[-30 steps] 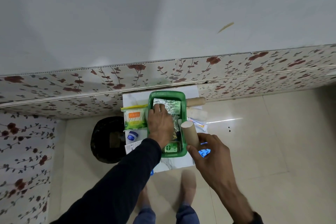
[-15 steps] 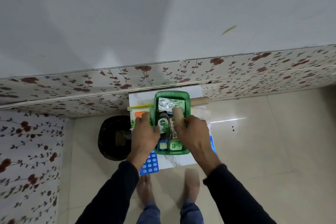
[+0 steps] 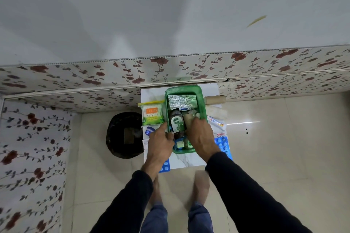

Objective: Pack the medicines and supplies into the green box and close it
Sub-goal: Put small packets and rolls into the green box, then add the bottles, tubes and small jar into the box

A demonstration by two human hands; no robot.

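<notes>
Green plastic makes the box (image 3: 202, 108), and it sits on the small white table (image 3: 151, 94) right under your two hands. You are in the packing step: some things are in, some are still out, and I see no lid on it. Your right hand (image 3: 203, 138) is inside the box, with its fingers curled down on a brown cardboard roll (image 3: 187, 120), pushing it in beside the brown bottle (image 3: 176, 123). Your left hand (image 3: 161, 143) rests at the box's left wall with its first finger stuck out straight; the other fingers are bent, and I cannot tell if they hold anything. The bottle lies flat between your two hands, long way running away from you, with its bottom end toward the far wall. The box is long the same way. Past your fingertips lies a shiny foil pill sheet (image 3: 181, 100). Just left of your left fingers is a yellow and green packet (image 3: 152, 115), still outside. Right of your right hand, a tube (image 3: 216, 122) and a blue pill sheet (image 3: 222, 144) wait too. Next, I think you should let the roll settle, then pick up the packet. It looks soft, so squeeze it gently and lay it the long way so the lid can shut.
</notes>
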